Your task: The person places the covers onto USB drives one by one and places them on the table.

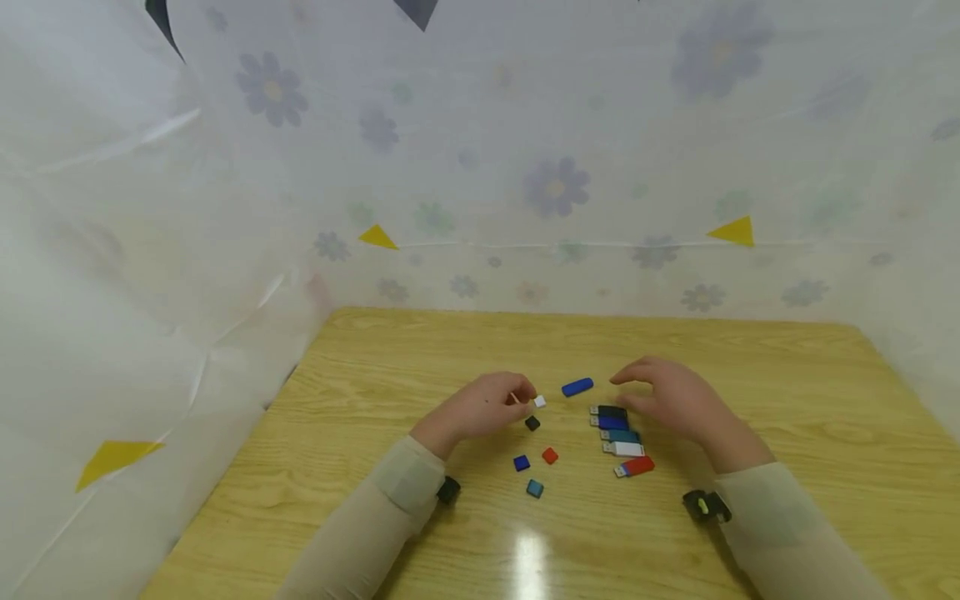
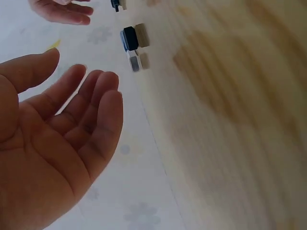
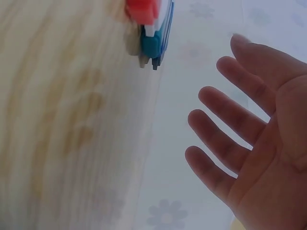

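Note:
My left hand hovers just left of a small white cap, fingers loosely bent. In the left wrist view nothing lies between the thumb and fingers of that left hand. A black cap, a blue cap, a red cap and a teal cap lie nearby. My right hand is held above the table with fingers spread, right of a column of uncapped USB sticks: black, blue, teal, white and red.
A longer blue stick lies behind the column, between the two hands. Everything rests on a wood-grain table. A flower-patterned sheet hangs behind the table and along its sides.

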`<state>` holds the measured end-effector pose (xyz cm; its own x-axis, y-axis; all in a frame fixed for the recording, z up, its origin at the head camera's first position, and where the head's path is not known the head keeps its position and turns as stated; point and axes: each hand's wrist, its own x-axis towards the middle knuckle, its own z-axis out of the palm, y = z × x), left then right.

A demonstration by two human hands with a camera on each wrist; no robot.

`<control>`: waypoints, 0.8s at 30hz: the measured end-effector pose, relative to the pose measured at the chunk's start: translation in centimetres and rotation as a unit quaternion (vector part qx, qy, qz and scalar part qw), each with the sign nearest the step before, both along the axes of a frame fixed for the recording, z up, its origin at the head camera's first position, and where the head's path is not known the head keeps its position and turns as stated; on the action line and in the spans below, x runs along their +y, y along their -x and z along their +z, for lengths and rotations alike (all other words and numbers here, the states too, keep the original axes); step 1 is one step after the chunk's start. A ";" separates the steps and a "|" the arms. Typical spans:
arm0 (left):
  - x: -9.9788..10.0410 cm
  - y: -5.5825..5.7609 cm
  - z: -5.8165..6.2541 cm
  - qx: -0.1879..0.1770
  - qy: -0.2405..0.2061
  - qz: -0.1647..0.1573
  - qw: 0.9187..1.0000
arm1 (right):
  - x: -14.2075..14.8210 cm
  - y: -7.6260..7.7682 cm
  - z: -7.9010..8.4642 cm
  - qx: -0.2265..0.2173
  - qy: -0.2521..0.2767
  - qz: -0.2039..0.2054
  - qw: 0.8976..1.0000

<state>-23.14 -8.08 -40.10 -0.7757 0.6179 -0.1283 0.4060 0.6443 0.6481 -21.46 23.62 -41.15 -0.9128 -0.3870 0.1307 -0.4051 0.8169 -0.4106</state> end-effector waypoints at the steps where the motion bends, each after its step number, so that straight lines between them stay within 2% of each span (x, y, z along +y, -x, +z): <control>1: 0.0 0.0 0.0 0.003 0.008 -0.009 1.000 | 0.0 -0.1 0.0 0.001 0.000 -0.001 1.000; 4: 0.1 0.1 0.0 0.022 0.036 -0.045 0.998 | -0.1 -0.3 0.1 0.004 0.003 0.000 1.000; 8: 0.3 0.3 -0.2 0.064 0.080 -0.094 0.990 | -0.1 -0.4 0.3 0.003 0.008 0.001 1.000; 10: 0.6 0.4 -0.3 0.080 0.103 -0.100 0.986 | -0.2 -0.4 0.3 0.001 0.010 -0.001 1.000; 12: 1.1 0.4 -0.5 0.087 0.128 -0.080 0.985 | -0.1 -0.4 0.3 -0.003 0.010 -0.003 1.000; 16: 2.3 0.2 -0.8 0.084 0.176 -0.001 0.981 | -0.1 -0.4 0.4 -0.008 0.012 -0.005 1.000; 18: 2.7 0.0 -0.9 0.083 0.197 0.025 0.976 | -0.1 -0.5 0.4 -0.008 0.013 -0.005 1.000; 21: 3.0 0.0 -1.1 0.084 0.217 0.032 0.972 | 0.0 -0.5 0.4 -0.011 0.013 -0.007 1.000; 24: 2.8 0.2 -1.4 0.083 0.222 0.027 0.971 | 0.0 -0.5 0.5 -0.013 0.013 -0.008 1.000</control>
<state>-23.32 -5.28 -41.50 -0.8384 0.4881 -0.2426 0.4391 0.8685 0.2301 -20.99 23.66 -40.67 -0.9220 -0.3695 0.1158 -0.3809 0.8119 -0.4424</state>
